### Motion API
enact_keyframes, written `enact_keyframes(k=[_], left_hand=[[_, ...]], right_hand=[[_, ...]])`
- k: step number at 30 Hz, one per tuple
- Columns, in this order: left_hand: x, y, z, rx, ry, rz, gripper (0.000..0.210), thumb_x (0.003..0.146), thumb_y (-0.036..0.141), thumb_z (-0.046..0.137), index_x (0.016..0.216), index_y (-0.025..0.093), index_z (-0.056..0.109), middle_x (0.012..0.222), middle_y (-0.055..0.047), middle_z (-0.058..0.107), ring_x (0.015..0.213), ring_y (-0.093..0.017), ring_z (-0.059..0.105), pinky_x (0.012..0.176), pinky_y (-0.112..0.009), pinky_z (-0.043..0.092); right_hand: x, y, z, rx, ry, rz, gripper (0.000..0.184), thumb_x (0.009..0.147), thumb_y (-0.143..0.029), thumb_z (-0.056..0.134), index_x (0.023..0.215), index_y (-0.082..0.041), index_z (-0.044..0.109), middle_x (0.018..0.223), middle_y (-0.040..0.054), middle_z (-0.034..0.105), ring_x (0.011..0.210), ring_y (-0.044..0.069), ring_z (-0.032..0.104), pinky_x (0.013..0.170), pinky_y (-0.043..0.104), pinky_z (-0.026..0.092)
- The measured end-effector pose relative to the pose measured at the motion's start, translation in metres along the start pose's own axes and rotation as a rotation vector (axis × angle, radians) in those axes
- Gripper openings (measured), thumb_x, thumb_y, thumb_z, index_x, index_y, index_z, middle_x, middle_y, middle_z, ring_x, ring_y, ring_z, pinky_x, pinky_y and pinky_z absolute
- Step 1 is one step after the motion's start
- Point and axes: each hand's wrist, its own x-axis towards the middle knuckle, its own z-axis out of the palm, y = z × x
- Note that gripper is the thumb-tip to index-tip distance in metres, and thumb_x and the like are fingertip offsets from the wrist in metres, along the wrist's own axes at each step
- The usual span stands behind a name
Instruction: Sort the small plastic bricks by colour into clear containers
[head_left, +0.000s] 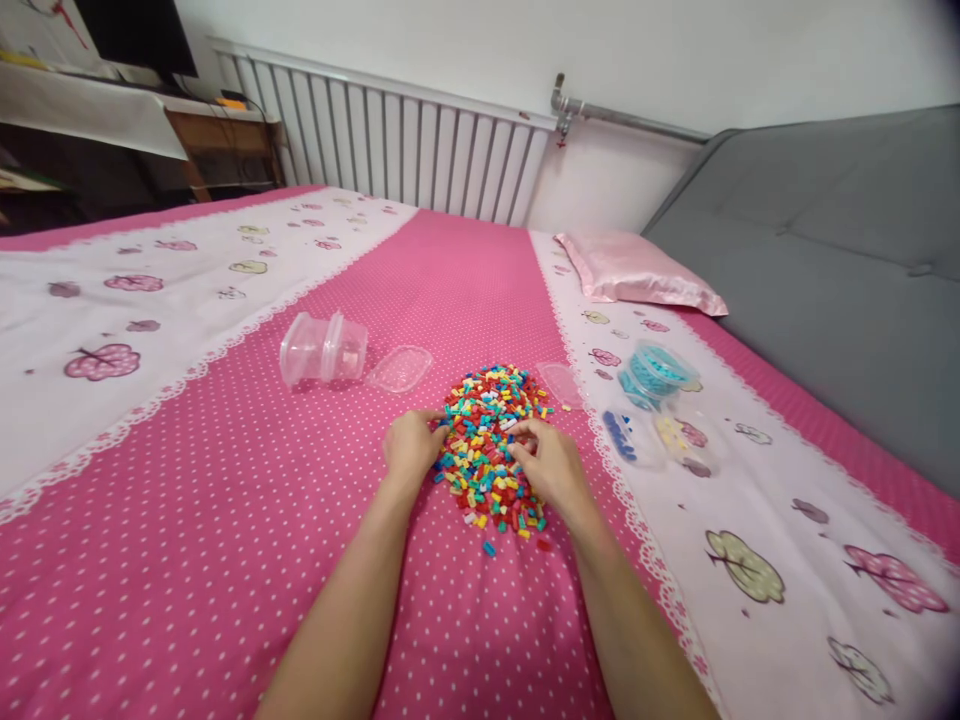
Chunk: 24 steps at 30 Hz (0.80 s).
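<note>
A heap of small toy bricks point(491, 475) in many colours lies on the pink dotted bedspread between my two hands. My left hand point(409, 447) rests at the heap's left edge, with thumb and index finger bent close together against the bricks. What sits between those fingertips is too small to make out. On the other side, my right hand point(553, 465) reaches into the heap with curled fingers. Its fingertips are beside a white brick point(508, 424); whether they grip it is unclear. A few loose bricks, one of them blue point(490, 549), lie at the near edge.
Stacked clear tubs point(306, 350) lie sideways at left, beside a clear lid point(401, 369). Another lid point(561, 384) is behind my right hand. At right stand a tub of turquoise bricks point(654, 372), one with blue bricks point(621, 437) and one with pale yellow bricks point(671, 437).
</note>
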Motion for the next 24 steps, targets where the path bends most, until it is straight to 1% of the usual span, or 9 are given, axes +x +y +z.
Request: enact_keyframes(k=[6, 9, 11, 13, 15, 17, 19, 21, 24], left_hand=[[-0.003, 0.006, -0.002, -0.058, 0.024, 0.013, 0.01, 0.055, 0.016, 0.07, 0.064, 0.021, 0.067, 0.047, 0.0, 0.046, 0.049, -0.014, 0.04, 0.049, -0.023, 0.02], [-0.009, 0.015, -0.012, -0.289, 0.011, -0.048, 0.006, 0.061, 0.016, 0.067, 0.063, 0.018, 0.062, 0.047, 0.003, 0.042, 0.044, -0.01, 0.035, 0.044, -0.02, 0.018], [-0.014, 0.023, -0.018, -0.636, -0.108, -0.192, 0.011, 0.067, 0.018, 0.063, 0.062, 0.016, 0.054, 0.046, 0.006, 0.036, 0.039, -0.006, 0.028, 0.039, -0.017, 0.016], [-0.021, 0.032, -0.022, -0.951, -0.324, -0.366, 0.017, 0.074, 0.018, 0.056, 0.06, 0.016, 0.045, 0.047, 0.007, 0.032, 0.036, -0.003, 0.022, 0.035, -0.014, 0.013], [-0.029, 0.042, -0.023, -1.113, -0.54, -0.517, 0.016, 0.077, 0.017, 0.045, 0.061, 0.015, 0.042, 0.049, 0.005, 0.034, 0.035, -0.003, 0.022, 0.032, -0.013, 0.013], [-0.035, 0.049, -0.021, -1.197, -0.686, -0.634, 0.014, 0.077, 0.015, 0.037, 0.064, 0.014, 0.044, 0.053, 0.001, 0.04, 0.035, -0.003, 0.025, 0.03, -0.012, 0.014], [-0.041, 0.055, -0.017, -1.271, -0.776, -0.729, 0.016, 0.076, 0.015, 0.033, 0.066, 0.013, 0.046, 0.054, -0.001, 0.043, 0.036, -0.004, 0.027, 0.029, -0.011, 0.016], [-0.044, 0.057, -0.014, -1.296, -0.813, -0.768, 0.02, 0.077, 0.018, 0.031, 0.067, 0.012, 0.047, 0.053, -0.002, 0.044, 0.036, -0.005, 0.029, 0.028, -0.011, 0.018], [-0.042, 0.055, -0.016, -1.309, -0.809, -0.775, 0.022, 0.078, 0.02, 0.031, 0.069, 0.011, 0.049, 0.054, -0.004, 0.046, 0.036, -0.005, 0.031, 0.028, -0.012, 0.018]], right_hand=[[0.003, 0.003, -0.007, 0.118, 0.033, 0.028, 0.019, 0.068, -0.018, 0.056, 0.085, -0.021, 0.064, 0.075, 0.0, 0.066, 0.064, 0.014, 0.059, 0.066, 0.027, 0.046], [0.006, 0.007, -0.008, 0.181, 0.057, 0.029, 0.018, 0.069, -0.019, 0.055, 0.085, -0.02, 0.063, 0.076, 0.0007, 0.066, 0.064, 0.014, 0.06, 0.066, 0.027, 0.047], [0.006, 0.006, -0.01, 0.225, 0.075, 0.016, 0.018, 0.069, -0.021, 0.056, 0.086, -0.02, 0.063, 0.077, 0.0014, 0.066, 0.065, 0.014, 0.06, 0.066, 0.028, 0.048], [0.003, -0.001, -0.013, 0.289, 0.085, -0.021, 0.019, 0.07, -0.024, 0.057, 0.088, -0.019, 0.063, 0.078, 0.0021, 0.066, 0.066, 0.014, 0.06, 0.064, 0.027, 0.048], [-0.002, -0.013, -0.017, 0.343, 0.087, -0.086, 0.021, 0.073, -0.027, 0.056, 0.091, -0.018, 0.063, 0.079, 0.0025, 0.066, 0.067, 0.014, 0.059, 0.064, 0.026, 0.048], [-0.008, -0.027, -0.021, 0.351, 0.086, -0.19, 0.02, 0.076, -0.028, 0.055, 0.093, -0.019, 0.063, 0.083, 0.0027, 0.065, 0.073, 0.014, 0.059, 0.067, 0.026, 0.047], [-0.014, -0.038, -0.023, 0.312, 0.072, -0.32, 0.019, 0.077, -0.026, 0.055, 0.094, -0.021, 0.064, 0.092, 0.0029, 0.064, 0.085, 0.015, 0.059, 0.078, 0.028, 0.046], [-0.017, -0.044, -0.025, 0.266, 0.048, -0.411, 0.022, 0.077, -0.024, 0.056, 0.098, -0.024, 0.063, 0.103, 0.0032, 0.062, 0.098, 0.016, 0.055, 0.087, 0.03, 0.042], [-0.018, -0.041, -0.029, 0.26, 0.062, -0.343, 0.026, 0.079, -0.023, 0.052, 0.104, -0.025, 0.061, 0.106, 0.004, 0.061, 0.098, 0.016, 0.056, 0.085, 0.031, 0.043]])
